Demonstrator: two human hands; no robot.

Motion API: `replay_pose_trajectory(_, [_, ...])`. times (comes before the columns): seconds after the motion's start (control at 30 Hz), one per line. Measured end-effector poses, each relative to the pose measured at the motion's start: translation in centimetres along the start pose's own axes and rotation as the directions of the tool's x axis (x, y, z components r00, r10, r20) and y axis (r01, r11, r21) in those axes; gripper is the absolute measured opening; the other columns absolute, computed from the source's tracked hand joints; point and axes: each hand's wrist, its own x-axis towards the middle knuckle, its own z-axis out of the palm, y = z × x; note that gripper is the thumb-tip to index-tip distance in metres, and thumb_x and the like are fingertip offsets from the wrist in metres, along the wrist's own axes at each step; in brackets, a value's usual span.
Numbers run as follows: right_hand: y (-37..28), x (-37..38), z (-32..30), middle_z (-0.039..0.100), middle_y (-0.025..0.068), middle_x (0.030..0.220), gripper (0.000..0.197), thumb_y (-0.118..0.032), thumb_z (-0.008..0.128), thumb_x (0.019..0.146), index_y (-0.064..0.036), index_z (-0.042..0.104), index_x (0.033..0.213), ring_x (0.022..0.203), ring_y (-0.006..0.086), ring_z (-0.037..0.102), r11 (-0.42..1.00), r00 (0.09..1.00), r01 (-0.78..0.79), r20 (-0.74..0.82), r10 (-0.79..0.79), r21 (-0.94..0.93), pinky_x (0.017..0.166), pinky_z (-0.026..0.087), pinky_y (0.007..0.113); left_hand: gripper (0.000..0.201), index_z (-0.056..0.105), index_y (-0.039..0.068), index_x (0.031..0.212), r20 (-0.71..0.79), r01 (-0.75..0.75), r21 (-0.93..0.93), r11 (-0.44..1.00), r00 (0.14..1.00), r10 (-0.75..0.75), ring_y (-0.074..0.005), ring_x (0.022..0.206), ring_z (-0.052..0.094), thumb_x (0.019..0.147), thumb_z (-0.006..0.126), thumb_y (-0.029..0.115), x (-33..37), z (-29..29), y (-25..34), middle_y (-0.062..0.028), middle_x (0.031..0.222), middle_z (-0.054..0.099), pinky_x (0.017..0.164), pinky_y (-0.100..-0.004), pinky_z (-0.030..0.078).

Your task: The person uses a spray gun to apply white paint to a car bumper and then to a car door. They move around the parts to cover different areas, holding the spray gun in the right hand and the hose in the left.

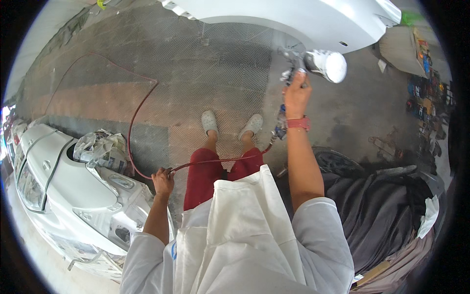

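A spray gun with a white, paint-smeared cup is gripped in my right hand, held out ahead just below a white car panel. Its fingers wrap round the gun's handle; the trigger is hard to make out. From a blue fitting under the handle, a dark red air hose runs back across my legs. My left hand is closed around that hose at the lower left. Beyond it the hose loops away over the floor.
On the left stands a white car body with crumpled masking paper in an opening. A dark cloth covers something bulky at the right, beside a tyre. Cluttered items line the far right. Patterned floor lies ahead.
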Motion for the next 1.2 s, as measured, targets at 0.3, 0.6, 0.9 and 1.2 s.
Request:
replay_pose_trajectory(0.3, [4.5, 8.5, -17.2, 0.062, 0.0085, 0.075, 0.054, -0.046, 0.05, 0.114, 0.006, 0.065, 0.113, 0.052, 0.0167, 0.056, 0.998, 0.965, -0.002, -0.26, -0.014, -0.06, 0.046, 0.047, 0.034, 0.026, 0.081, 0.013, 0.115, -0.03, -0.215, -0.069, 0.974, 0.977, 0.213, -0.0293, 0.097, 0.069, 0.097, 0.073, 0.029, 2.4, -1.4, 11.8, -0.0098, 0.102, 0.073, 0.092, -0.0479, 0.043])
replay_pose_trajectory(0.6, [0.3, 13.2, -20.4, 0.072, 0.0124, 0.083, 0.06, -0.05, 0.044, 0.114, 0.0049, 0.068, 0.117, 0.059, 0.0195, 0.064, 0.997, 0.905, 0.029, -0.425, 0.005, 0.074, 0.045, 0.05, 0.032, 0.027, 0.081, 0.014, 0.116, -0.051, -0.07, -0.1, 0.993, 0.997, 0.065, -0.031, 0.1, 0.07, 0.098, 0.073, 0.032, 1.2, -2.0, 10.7, -0.0094, 0.103, 0.073, 0.094, -0.0483, 0.044])
replay_pose_trajectory(0.9, [-6.0, 2.1, -8.6, 0.065, 0.0091, 0.074, 0.059, -0.047, 0.049, 0.113, 0.0091, 0.068, 0.112, 0.056, 0.0183, 0.06, 0.997, 0.997, -0.05, -0.053, 0.047, -0.051, 0.05, 0.05, 0.034, 0.026, 0.081, 0.015, 0.114, -0.067, 0.137, -0.12, 0.983, 0.987, -0.146, -0.033, 0.102, 0.07, 0.099, 0.072, 0.034, -1.6, -1.7, 3.7, -0.0093, 0.107, 0.073, 0.097, -0.0503, 0.045])
replay_pose_trajectory(1.2, [-9.5, -6.8, 9.8, 0.068, 0.0132, 0.073, 0.053, -0.042, 0.052, 0.113, 0.0073, 0.07, 0.117, 0.065, 0.0159, 0.063, 0.928, 0.923, 0.363, 0.17, -0.346, -0.082, 0.067, 0.053, 0.038, 0.027, 0.081, 0.014, 0.114, -0.103, 0.295, -0.138, 0.946, 0.945, -0.309, -0.0321, 0.106, 0.07, 0.099, 0.071, 0.036, -5.1, -2.0, -3.7, -0.0098, 0.11, 0.073, 0.099, -0.0503, 0.044])
